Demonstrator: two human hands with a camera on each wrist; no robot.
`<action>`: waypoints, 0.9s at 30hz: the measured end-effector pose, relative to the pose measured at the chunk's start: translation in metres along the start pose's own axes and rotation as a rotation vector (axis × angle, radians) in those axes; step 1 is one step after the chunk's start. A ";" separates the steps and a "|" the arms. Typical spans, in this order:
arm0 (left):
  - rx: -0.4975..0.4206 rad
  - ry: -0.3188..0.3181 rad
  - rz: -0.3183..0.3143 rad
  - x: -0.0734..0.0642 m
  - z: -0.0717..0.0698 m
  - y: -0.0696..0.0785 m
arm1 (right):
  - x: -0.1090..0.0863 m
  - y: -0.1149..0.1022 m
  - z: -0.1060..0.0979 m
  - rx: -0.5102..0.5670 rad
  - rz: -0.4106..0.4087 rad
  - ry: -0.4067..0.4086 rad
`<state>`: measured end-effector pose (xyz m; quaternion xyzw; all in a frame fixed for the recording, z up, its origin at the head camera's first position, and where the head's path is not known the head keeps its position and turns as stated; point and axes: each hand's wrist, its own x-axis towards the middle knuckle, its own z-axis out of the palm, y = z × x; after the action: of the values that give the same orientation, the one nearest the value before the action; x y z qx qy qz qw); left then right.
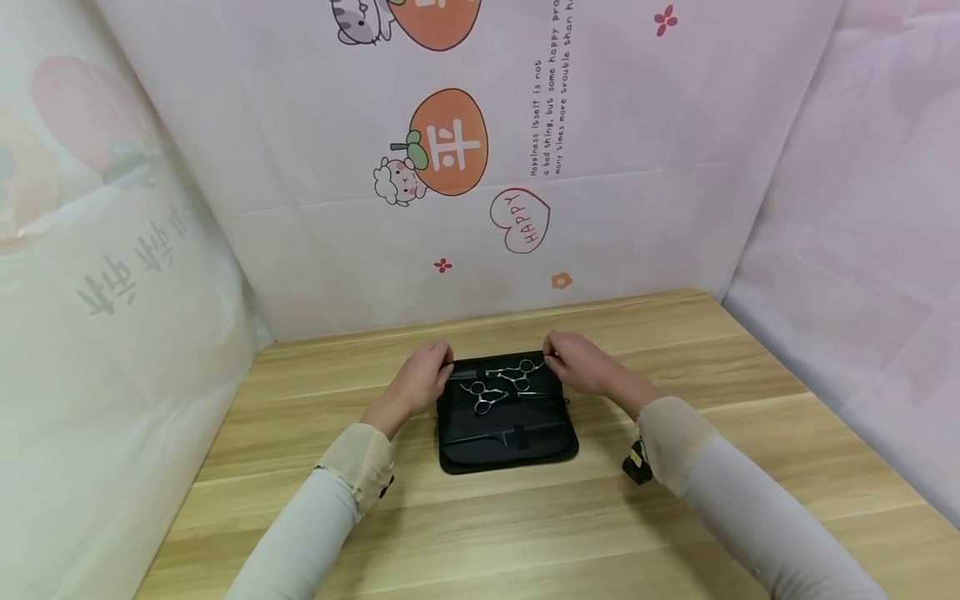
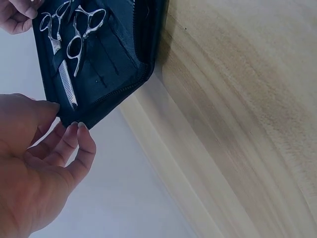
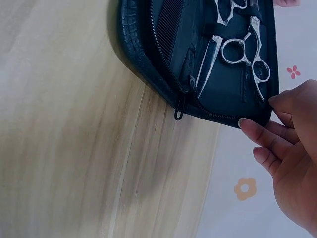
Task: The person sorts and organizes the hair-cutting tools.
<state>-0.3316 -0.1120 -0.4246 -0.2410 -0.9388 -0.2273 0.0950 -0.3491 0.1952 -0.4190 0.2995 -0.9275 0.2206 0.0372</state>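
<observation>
A black zippered scissor case (image 1: pixel 480 454) lies spread out on the wooden table, its inside facing up. My left hand (image 1: pixel 426 377) pinches the far left corner between thumb and fingers. The far right corner is pinched by my right hand (image 1: pixel 581 362). Inside, two pairs of silver scissors sit in straps: thinning scissors (image 2: pixel 67 82) with a toothed blade, and plain-bladed scissors (image 3: pixel 210 59). A black comb (image 3: pixel 171 25) is tucked into the near half. The zipper pull (image 3: pixel 179 108) hangs at the right edge of the case.
The wooden table (image 1: pixel 525 533) extends around the case on every side. Behind it hangs a white printed cloth (image 1: pixel 637 208), with more cloth at the left (image 1: pixel 112 375) and right (image 1: pixel 862 292). A small black device (image 1: pixel 637 465) is worn at the right wrist.
</observation>
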 end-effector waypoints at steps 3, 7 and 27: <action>0.003 0.010 0.009 -0.003 0.000 0.001 | -0.003 -0.001 0.000 0.001 -0.002 0.009; 0.000 0.020 0.015 -0.007 -0.002 0.003 | -0.006 -0.002 0.001 0.004 -0.010 0.021; -0.025 0.050 0.086 -0.019 -0.004 0.007 | -0.016 -0.007 -0.001 0.006 0.031 0.001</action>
<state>-0.3115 -0.1161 -0.4233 -0.2764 -0.9220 -0.2407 0.1250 -0.3320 0.1986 -0.4189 0.2851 -0.9314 0.2239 0.0331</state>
